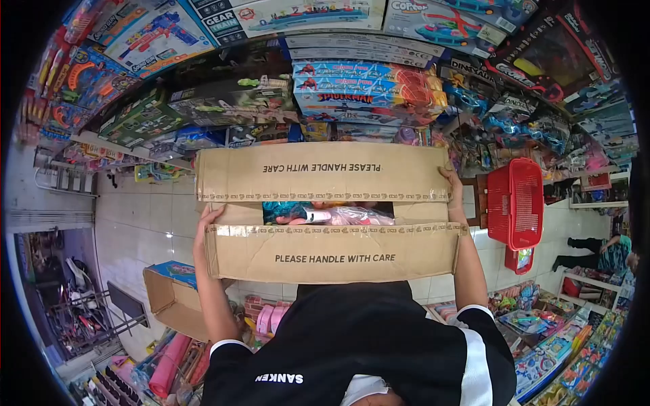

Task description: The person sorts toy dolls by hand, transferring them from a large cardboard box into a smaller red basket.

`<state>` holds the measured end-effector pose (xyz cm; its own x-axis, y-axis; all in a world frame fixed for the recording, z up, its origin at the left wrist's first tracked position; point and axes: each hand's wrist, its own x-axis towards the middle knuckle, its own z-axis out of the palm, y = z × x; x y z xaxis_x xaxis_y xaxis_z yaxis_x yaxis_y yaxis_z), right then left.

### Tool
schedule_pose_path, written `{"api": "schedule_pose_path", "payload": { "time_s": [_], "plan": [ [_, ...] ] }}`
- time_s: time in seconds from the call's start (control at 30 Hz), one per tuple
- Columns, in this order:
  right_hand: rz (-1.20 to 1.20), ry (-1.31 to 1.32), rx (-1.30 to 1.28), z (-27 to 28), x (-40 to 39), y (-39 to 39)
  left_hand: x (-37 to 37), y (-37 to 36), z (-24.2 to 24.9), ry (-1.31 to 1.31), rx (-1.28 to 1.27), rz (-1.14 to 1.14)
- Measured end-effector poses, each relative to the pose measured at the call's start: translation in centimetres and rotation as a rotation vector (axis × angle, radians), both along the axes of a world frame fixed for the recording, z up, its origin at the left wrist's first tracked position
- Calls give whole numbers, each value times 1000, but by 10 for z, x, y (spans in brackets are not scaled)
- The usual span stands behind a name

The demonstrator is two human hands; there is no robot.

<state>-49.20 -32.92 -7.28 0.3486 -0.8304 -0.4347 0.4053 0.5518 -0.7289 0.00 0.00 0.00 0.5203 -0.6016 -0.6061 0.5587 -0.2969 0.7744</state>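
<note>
A large cardboard box [325, 173] is held in front of my body, its two long flaps reading "PLEASE HANDLE WITH CARE" with a gap between them. Through the gap, plastic-wrapped pink and teal items [332, 215] show inside. My left hand [211, 218] grips the box's left end, fingers on the cardboard edge. On the right end, my right hand [452, 186] holds the box, its fingers bent over the upper corner. The undersides of both hands are hidden.
Shelves of boxed toys [369, 101] stand ahead. Red plastic baskets [516, 203] are on the tiled floor at right. An open carton [177, 301] lies at lower left. Another person [602, 254] is at far right, near more shelves.
</note>
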Motion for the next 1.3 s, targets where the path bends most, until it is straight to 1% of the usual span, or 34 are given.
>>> {"api": "schedule_pose_path", "payload": {
  "time_s": [0.07,0.1,0.17,0.2,0.27,0.3,0.37,0.4,0.43,0.47,0.5,0.57,0.63,0.7,0.73,0.77,0.8,0.83,0.87,0.9,0.93,1.0,1.03,1.1,1.17,1.23,1.3],
  "plan": [
    [-87,72,-37,-2,1,-4,-6,-8,5,-25,14,-17],
    [-89,55,-30,4,9,-8,2,-15,15,-43,20,-19],
    [-90,-70,-185,17,10,-22,5,-32,2,-47,-12,-4],
    [-92,-60,-190,22,6,-28,4,-40,-1,-37,-16,-7],
    [-79,-46,-222,26,-6,-28,2,-45,-1,-5,-45,-124],
    [-85,-50,-213,19,-9,-29,5,-48,-4,-9,-36,-130],
    [-43,149,-21,0,-20,-33,1,-57,-30,-33,88,-42],
    [-44,152,-23,-2,-20,-35,-8,-69,-41,-160,146,-106],
    [-25,296,-82,-3,-19,-37,-10,-71,-44,-158,142,-106],
    [-6,437,-140,-5,-18,-39,-10,-71,-45,-131,46,-139],
    [-5,435,-143,1,-14,-41,-11,-73,-42,-105,-49,-170],
    [100,524,-204,12,-11,-40,-6,-68,-47,-129,-67,-156],
    [118,553,-226,15,-11,-40,1,-65,-51,-155,-95,-139],
    [135,586,-246,24,-14,-38,7,-60,-53,-321,-78,-252],
    [185,681,-267,37,-14,-35,7,-55,-48,-320,-78,-246],
    [234,776,-289,44,-15,-33,9,-51,-43,-417,15,-265],
    [236,777,-291,42,-19,-30,9,-47,-39,-512,108,-285],
    [228,829,-301,37,-25,-27,9,-42,-40,-510,105,-283],
    [219,881,-310,35,-30,-23,7,-36,-40,-545,48,-250],
    [218,883,-314,38,-31,-17,4,-32,-36,-580,-8,-217],
    [262,855,-283,41,-32,-11,1,-29,-33,-579,-12,-214],
    [309,825,-259,41,-34,0,-7,-20,-23,-563,-125,-235],
    [300,805,-256,36,-40,4,-10,-14,-19,-563,-126,-231],
    [289,789,-255,31,-50,14,-15,-5,-13,-439,-102,-207],
    [240,728,-285,30,-58,25,-22,4,-7,-410,-99,-222],
    [206,720,-275,53,-50,53,-25,18,-9,-382,-95,-241],
    [168,712,-263,72,-46,79,-27,33,-19,-559,-115,-317]
  ]
}}
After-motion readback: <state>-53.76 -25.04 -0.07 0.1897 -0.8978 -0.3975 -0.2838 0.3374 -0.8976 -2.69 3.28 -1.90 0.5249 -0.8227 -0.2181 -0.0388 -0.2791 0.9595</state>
